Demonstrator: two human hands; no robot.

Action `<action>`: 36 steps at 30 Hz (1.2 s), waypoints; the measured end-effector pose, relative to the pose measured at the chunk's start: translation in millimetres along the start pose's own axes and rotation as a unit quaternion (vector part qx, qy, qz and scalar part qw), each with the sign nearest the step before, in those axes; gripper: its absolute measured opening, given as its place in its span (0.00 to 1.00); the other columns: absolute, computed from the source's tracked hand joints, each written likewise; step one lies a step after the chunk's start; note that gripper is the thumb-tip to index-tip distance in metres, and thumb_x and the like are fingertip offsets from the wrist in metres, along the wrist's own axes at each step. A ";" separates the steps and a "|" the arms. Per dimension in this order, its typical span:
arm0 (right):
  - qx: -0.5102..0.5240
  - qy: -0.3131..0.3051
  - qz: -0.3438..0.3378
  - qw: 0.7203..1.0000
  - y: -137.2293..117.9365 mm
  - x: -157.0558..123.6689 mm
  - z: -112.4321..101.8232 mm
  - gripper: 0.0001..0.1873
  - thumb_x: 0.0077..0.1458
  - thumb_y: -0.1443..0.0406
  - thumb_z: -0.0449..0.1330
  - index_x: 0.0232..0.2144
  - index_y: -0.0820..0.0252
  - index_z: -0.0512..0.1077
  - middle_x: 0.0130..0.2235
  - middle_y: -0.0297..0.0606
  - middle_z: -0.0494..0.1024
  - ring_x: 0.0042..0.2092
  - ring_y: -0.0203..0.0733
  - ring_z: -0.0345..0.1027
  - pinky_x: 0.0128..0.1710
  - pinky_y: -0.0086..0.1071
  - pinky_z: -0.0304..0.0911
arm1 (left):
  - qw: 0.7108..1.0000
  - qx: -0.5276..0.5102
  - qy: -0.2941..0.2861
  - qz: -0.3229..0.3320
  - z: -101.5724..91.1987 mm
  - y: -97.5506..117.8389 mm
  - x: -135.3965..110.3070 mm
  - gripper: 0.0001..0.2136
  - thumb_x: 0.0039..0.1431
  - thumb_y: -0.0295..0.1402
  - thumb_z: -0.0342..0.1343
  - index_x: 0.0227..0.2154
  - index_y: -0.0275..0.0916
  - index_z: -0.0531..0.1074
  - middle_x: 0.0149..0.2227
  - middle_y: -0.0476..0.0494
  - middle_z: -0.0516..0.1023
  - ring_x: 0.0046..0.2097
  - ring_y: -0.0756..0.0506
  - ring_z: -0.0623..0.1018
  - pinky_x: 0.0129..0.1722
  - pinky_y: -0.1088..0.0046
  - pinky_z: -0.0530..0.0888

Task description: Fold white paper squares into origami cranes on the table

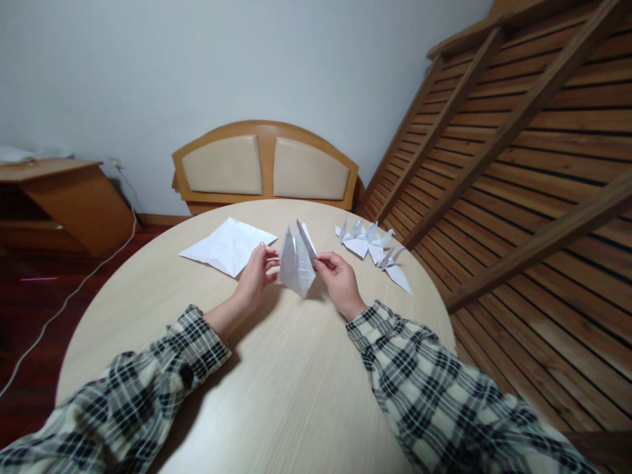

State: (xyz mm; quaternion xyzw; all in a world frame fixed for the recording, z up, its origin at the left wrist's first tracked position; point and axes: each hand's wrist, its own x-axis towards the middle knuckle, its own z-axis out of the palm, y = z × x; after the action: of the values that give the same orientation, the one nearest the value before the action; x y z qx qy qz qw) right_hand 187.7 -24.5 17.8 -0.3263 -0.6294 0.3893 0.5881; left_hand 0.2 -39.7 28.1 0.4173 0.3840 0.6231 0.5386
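I hold a partly folded white paper piece (pixel 297 262) upright just above the round pale wooden table (pixel 276 382). My left hand (pixel 257 276) pinches its left side. My right hand (pixel 337 276) pinches its right flap. The piece has two tall pointed flaps and a point at the bottom. A creased, unfolded white sheet (pixel 227 247) lies flat on the table, left of my left hand. Several finished white paper cranes (pixel 372 247) sit on the table to the right of my right hand. Both arms wear checked sleeves.
A wooden chair with padded back (pixel 265 168) stands at the table's far side. A slatted wooden structure (pixel 523 151) rises along the right. At the left are a wooden desk (pixel 64 197) and a white cable (pixel 74 289) on the dark floor.
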 end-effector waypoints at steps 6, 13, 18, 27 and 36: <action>0.025 0.028 0.012 0.999 1.5 2.8 1.1 0.10 0.51 0.58 0.64 0.33 0.56 0.73 0.33 0.36 0.78 0.36 0.41 0.73 0.40 0.39 0.71 | 0.907 0.331 -0.047 0.256 -3.1 18.0 -12.4 0.08 0.55 0.37 0.60 0.27 0.40 0.70 0.30 0.46 0.70 0.35 0.45 0.68 0.39 0.69 0.65; 0.095 0.059 0.084 0.990 -0.8 3.8 1.5 0.11 0.47 0.57 0.67 0.31 0.56 0.75 0.32 0.33 0.77 0.34 0.36 0.71 0.39 0.34 0.70 | 0.789 0.496 -0.043 0.359 -14.2 20.3 -3.3 0.09 0.62 0.38 0.52 0.28 0.40 0.68 0.29 0.46 0.71 0.35 0.44 0.69 0.37 0.66 0.66; 0.169 0.063 0.129 0.975 -1.6 2.6 0.8 0.13 0.45 0.57 0.69 0.31 0.56 0.74 0.32 0.31 0.78 0.32 0.34 0.72 0.39 0.32 0.70 | 0.812 0.468 -0.014 0.348 -19.4 22.1 0.1 0.10 0.63 0.38 0.50 0.29 0.40 0.67 0.29 0.46 0.72 0.32 0.46 0.70 0.33 0.70 0.67; 0.199 0.042 0.126 0.971 -3.4 0.8 -0.8 0.14 0.45 0.59 0.69 0.33 0.56 0.72 0.35 0.33 0.79 0.37 0.39 0.76 0.43 0.39 0.71 | 0.919 0.290 -0.010 0.266 -20.3 20.3 5.7 0.12 0.63 0.42 0.53 0.31 0.39 0.67 0.27 0.48 0.71 0.30 0.49 0.74 0.30 0.74 0.72; 0.060 0.050 0.080 0.994 9.1 1.7 -6.7 0.15 0.47 0.58 0.67 0.34 0.55 0.66 0.30 0.29 0.70 0.29 0.34 0.66 0.31 0.31 0.64 | 0.946 0.250 -0.002 0.208 -18.3 19.4 6.3 0.11 0.60 0.41 0.56 0.30 0.37 0.68 0.25 0.50 0.72 0.26 0.51 0.75 0.25 0.76 0.72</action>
State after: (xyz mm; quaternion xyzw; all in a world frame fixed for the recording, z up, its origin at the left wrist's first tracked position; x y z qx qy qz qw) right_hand 193.7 -17.9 10.7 -0.3590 -0.5467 0.4549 0.6044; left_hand -24.1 -36.4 40.2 0.6105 0.4309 0.6043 0.2766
